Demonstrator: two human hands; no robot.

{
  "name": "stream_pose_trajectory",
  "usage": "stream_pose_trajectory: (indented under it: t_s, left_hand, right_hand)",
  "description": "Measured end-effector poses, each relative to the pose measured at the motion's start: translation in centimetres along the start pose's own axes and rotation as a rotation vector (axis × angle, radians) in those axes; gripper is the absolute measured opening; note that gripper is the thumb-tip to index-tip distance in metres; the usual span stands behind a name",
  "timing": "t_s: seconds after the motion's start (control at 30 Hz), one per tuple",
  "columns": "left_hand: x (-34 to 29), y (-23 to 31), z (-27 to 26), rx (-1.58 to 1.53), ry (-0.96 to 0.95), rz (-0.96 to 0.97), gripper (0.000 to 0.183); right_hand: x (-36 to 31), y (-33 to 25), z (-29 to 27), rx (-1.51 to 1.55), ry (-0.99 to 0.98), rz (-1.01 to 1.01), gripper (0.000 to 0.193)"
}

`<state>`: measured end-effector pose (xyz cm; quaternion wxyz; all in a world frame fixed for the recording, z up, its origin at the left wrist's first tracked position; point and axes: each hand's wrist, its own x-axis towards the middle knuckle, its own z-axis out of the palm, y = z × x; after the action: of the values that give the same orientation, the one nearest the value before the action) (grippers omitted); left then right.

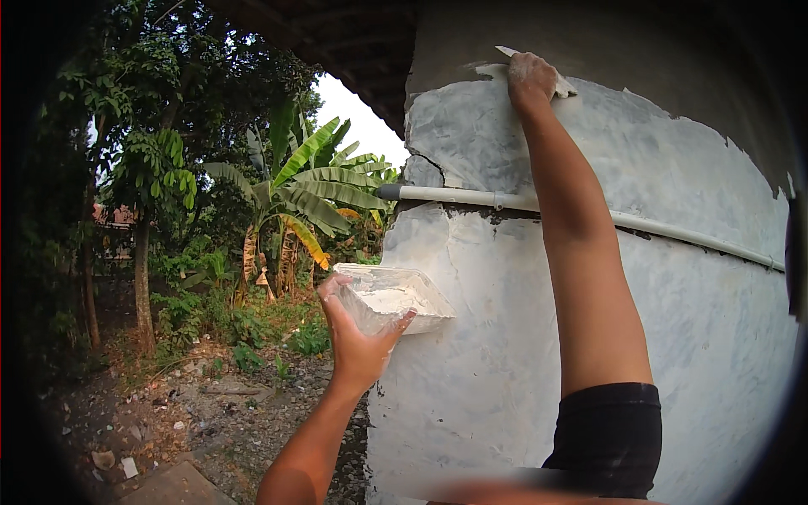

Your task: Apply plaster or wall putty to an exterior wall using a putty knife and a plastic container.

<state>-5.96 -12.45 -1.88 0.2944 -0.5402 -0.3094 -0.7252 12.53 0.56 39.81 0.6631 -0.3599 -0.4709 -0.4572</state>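
Note:
My left hand (358,349) grips a clear rectangular plastic tub (431,323) from below and the side, thumb and fingers spread round its walls. White putty (391,300) lies in the tub and smears its rim. Raised high, my right hand (532,80) is closed round a putty knife (504,51) pressed against the wall (497,370). A thin blade edge shows at the hand's left, and white putty clings at its right. The hand covers most of the tool. It works at the border between white-coated wall below and bare grey cement (640,50) above.
A white pipe (471,197) with a grey end runs across the wall, passing behind my right arm. A crack (431,162) marks the wall's left edge. Roof eaves (353,42) overhang above. Leftward are banana plants (307,194), trees (143,278) and stony ground (227,412).

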Motion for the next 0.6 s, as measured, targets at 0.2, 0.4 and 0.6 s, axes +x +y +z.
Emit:
stream_pose_trajectory:
  t_s: [0.2,0.4,0.6]
  left_hand:
    - [-0.1,0.4,0.0,0.010,0.010,-0.011,0.079]
    - [0.1,0.4,-0.4,0.014,0.062,-0.021,0.079]
    - [0.1,0.3,-0.3,0.045,0.042,-0.016,0.078]
  right_hand:
    - [-0.5,-7.2,-0.4,0.120,-0.015,-0.170,0.019]
    - [-6.6,-16.8,-3.0,0.336,-0.167,-0.509,0.016]
    - [-2.2,-10.9,-0.2,0.344,0.274,-0.477,0.016]
